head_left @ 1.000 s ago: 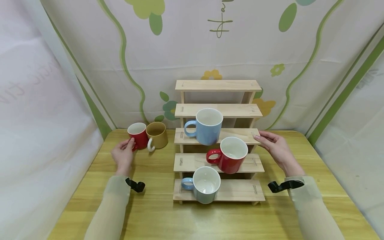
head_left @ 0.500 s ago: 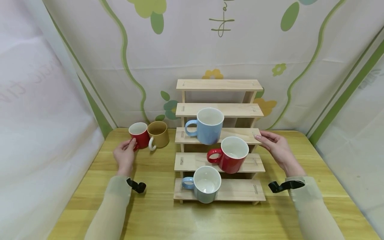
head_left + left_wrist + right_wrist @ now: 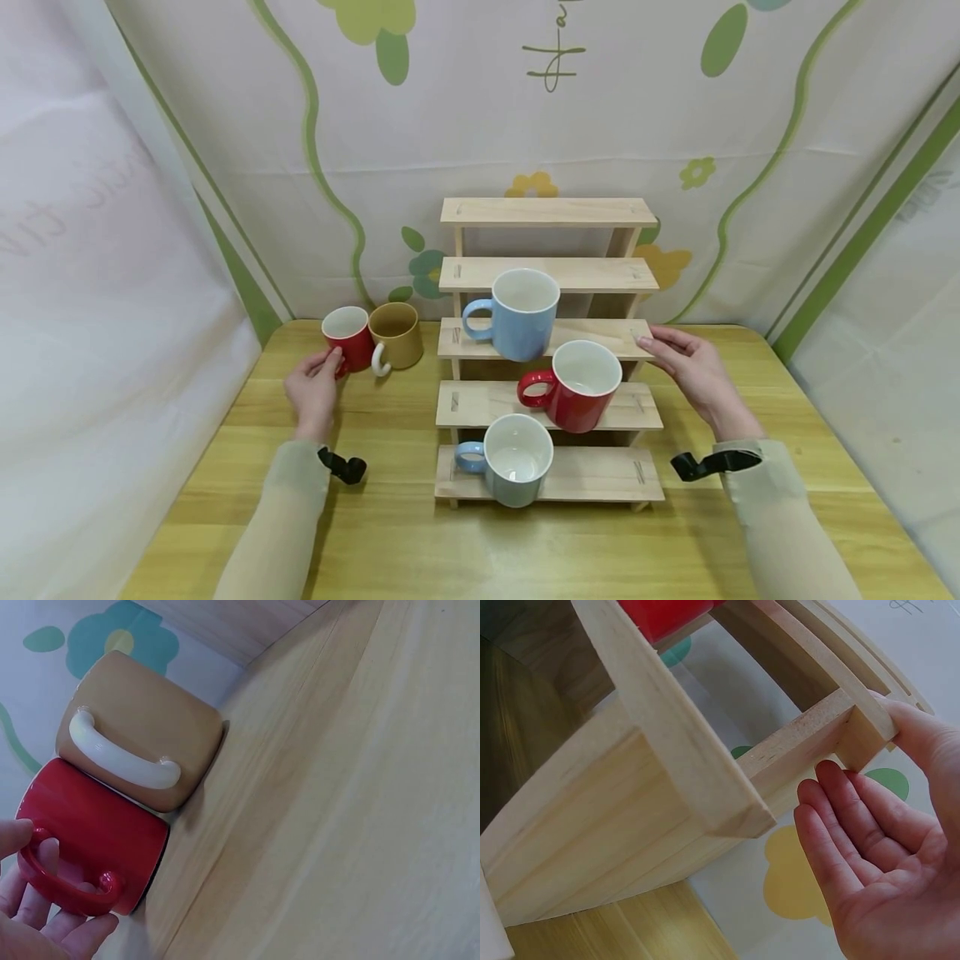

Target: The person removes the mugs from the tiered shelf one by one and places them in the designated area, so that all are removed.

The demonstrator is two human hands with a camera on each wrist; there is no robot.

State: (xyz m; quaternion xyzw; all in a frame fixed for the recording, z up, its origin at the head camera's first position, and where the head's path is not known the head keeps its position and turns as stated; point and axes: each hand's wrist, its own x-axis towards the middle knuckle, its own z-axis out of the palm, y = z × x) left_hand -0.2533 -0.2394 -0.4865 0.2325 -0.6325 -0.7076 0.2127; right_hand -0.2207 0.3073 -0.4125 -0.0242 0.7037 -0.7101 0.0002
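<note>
My left hand [image 3: 311,392] grips the handle of a red mug [image 3: 348,340] with a white inside, which stands upright on the table; in the left wrist view, fingers pass through and around the red handle [image 3: 71,894]. Touching this mug is a tan mug [image 3: 397,337] with a white handle [image 3: 124,759]. At the right end of the middle step, my right hand [image 3: 693,371] holds the edge of a stepped wooden shelf [image 3: 600,333]. The thumb lies on top of the board, fingers [image 3: 851,825] below it.
On the shelf stand a light blue mug [image 3: 522,321] on the middle step, another red mug [image 3: 581,392] one step lower, and a grey-green mug [image 3: 517,462] with a blue handle on the lowest. Patterned white cloth [image 3: 465,125] surrounds the wooden table [image 3: 375,533].
</note>
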